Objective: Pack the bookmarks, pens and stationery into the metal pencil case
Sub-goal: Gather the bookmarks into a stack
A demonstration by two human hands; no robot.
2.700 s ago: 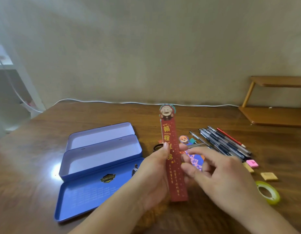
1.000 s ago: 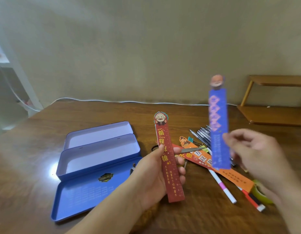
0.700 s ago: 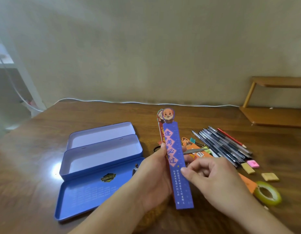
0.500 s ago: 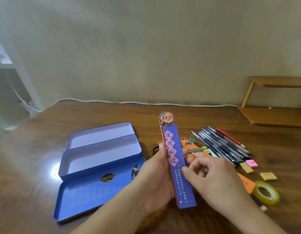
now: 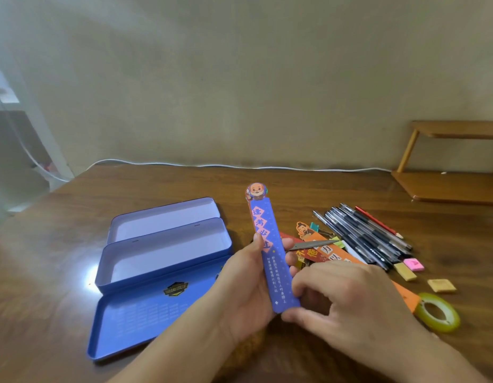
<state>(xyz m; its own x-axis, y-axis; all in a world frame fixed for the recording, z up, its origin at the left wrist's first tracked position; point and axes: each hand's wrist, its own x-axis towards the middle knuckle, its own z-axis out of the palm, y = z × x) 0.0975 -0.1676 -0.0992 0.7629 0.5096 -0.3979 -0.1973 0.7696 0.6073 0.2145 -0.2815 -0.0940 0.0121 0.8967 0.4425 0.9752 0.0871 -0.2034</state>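
Note:
The blue metal pencil case (image 5: 168, 252) lies wide open on the left of the table, its trays empty. My left hand (image 5: 245, 286) grips a stack of bookmarks upright, the blue bookmark (image 5: 270, 252) in front and a red one almost hidden behind it. My right hand (image 5: 342, 302) rests its fingertips against the stack's lower right edge. An orange bookmark (image 5: 333, 254) lies on the table behind my right hand. A bunch of pens (image 5: 364, 236) lies to the right.
Erasers (image 5: 412, 265) and a roll of yellow-green tape (image 5: 437, 312) lie at the right. A metal blade (image 5: 313, 244) and binder clips (image 5: 318, 229) sit by the bookmarks. A wooden shelf (image 5: 455, 186) stands at the back right; a white cable (image 5: 240, 167) runs along the wall.
My right hand lifted the blue bookmark from the table and laid it over the red one in my left hand. It now touches the stack's lower edge.

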